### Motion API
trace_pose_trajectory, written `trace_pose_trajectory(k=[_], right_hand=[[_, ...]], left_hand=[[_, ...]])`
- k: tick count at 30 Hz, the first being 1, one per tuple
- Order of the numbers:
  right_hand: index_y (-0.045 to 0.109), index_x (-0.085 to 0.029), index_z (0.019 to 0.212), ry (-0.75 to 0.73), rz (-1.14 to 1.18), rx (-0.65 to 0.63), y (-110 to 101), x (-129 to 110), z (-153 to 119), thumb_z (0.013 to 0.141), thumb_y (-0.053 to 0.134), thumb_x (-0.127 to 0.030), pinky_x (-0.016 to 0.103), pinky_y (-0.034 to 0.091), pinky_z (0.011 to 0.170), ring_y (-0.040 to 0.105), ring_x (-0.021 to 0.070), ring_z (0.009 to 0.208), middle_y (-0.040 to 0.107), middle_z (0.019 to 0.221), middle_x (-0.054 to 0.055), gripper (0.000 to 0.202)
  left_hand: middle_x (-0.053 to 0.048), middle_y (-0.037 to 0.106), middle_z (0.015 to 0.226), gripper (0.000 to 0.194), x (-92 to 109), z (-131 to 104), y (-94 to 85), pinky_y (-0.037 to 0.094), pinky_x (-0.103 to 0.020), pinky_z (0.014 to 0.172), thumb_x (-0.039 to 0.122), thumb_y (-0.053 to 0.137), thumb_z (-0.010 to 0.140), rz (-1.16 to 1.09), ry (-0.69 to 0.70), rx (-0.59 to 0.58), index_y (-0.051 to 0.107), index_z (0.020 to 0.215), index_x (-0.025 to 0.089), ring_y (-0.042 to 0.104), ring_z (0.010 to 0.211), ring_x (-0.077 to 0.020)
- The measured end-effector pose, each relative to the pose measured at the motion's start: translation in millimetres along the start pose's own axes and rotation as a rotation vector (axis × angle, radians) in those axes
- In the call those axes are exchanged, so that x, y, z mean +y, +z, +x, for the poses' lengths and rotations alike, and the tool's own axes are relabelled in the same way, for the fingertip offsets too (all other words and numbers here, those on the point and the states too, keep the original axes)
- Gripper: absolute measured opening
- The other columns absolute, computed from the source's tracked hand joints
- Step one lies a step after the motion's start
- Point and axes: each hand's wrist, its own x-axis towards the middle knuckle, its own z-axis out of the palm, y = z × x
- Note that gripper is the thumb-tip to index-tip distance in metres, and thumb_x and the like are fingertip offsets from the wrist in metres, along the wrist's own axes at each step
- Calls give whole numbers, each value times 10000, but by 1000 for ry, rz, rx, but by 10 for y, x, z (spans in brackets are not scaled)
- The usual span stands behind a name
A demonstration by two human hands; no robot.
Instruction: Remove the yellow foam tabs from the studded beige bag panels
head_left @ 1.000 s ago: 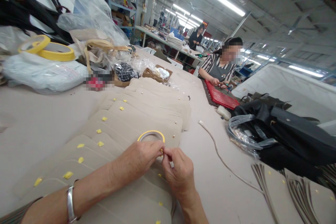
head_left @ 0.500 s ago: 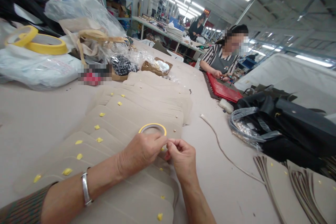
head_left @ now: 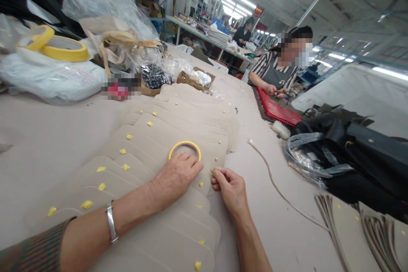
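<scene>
Tape roll (head_left: 200,151) sits over overlapping beige panels (head_left: 159,136) on the tabletop (head_left: 242,157), left hand (head_left: 174,178) fingers closed on its near rim. Right hand (head_left: 232,187), just beside, has fingers pinched on a small yellow bit (head_left: 213,170). Probably best: left steadies roll, right grips bit by its edge, panels undisturbed.

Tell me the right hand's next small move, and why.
Probably press the yellow scrap in the right hand onto the beige panel beside it: the scrap is pinched near that panel's edge, and similar yellow pieces dot the neighbouring panels.
</scene>
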Motion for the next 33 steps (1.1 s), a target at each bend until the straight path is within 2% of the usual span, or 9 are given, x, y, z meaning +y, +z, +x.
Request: trace_pose_trajectory(k=[3, 10, 18, 22, 24, 27, 30, 33], right_hand=[[712, -119, 827, 14, 12, -11, -39, -7, 8, 719, 709, -442, 213, 489, 536, 575, 104, 537, 656, 617, 20, 341], [698, -128, 773, 75, -171, -194, -125, -64, -125, 747, 679, -423, 217, 442, 521, 537, 111, 524, 621, 582, 4, 296], [708, -181, 734, -260, -615, -136, -2, -111, -244, 836, 570, -304, 241, 416, 595, 595, 153, 622, 693, 684, 19, 211], [711, -213, 795, -376, -724, -123, 33, -90, -246, 856, 542, -255, 247, 440, 661, 645, 170, 703, 719, 766, 28, 185], [704, -228, 914, -365, -738, -93, 19, -68, -237, 858, 553, -270, 247, 436, 626, 635, 165, 639, 701, 696, 9, 167], [629, -202, 1080, -243, -648, -36, -50, -40, -230, 830, 615, -350, 239, 400, 508, 556, 150, 464, 595, 511, -54, 291], [639, -183, 934, -151, -467, -65, -128, -21, -271, 852, 579, -413, 234, 421, 492, 580, 151, 493, 616, 555, -28, 252], [686, -186, 804, -251, -498, -71, -128, 1, -352, 867, 558, -377, 250, 466, 604, 641, 174, 651, 703, 720, 39, 239]], left_hand=[[-55, 578, 850, 115, 26, -53, -6, 393, -356, 681, 82, 451, 884, -85, 16, -41, 515, 867, 176, 492, 755, -223], [-37, 560, 839, 120, 43, -125, 72, 362, -328, 639, 76, 457, 874, -120, 51, -43, 495, 876, 190, 496, 751, -212], [-35, 568, 833, 132, 40, -125, 30, 372, -328, 634, 66, 462, 870, -148, 33, -45, 497, 876, 193, 512, 751, -216], [-39, 565, 823, 142, 43, -129, 42, 374, -327, 634, 54, 458, 869, -157, 39, -24, 499, 868, 190, 513, 748, -216], [-40, 566, 824, 144, 42, -127, 52, 377, -327, 641, 50, 459, 869, -152, 36, -15, 499, 870, 189, 516, 757, -217], [-39, 573, 823, 143, 41, -121, 50, 378, -322, 636, 50, 466, 865, -137, 27, -22, 503, 870, 188, 525, 759, -215], [-38, 579, 817, 139, 38, -116, 31, 377, -321, 623, 52, 474, 858, -124, 23, -44, 506, 859, 188, 527, 747, -215], [-39, 579, 823, 145, 37, -118, 21, 378, -322, 626, 49, 469, 854, -122, 25, -38, 508, 866, 188, 525, 753, -217]])
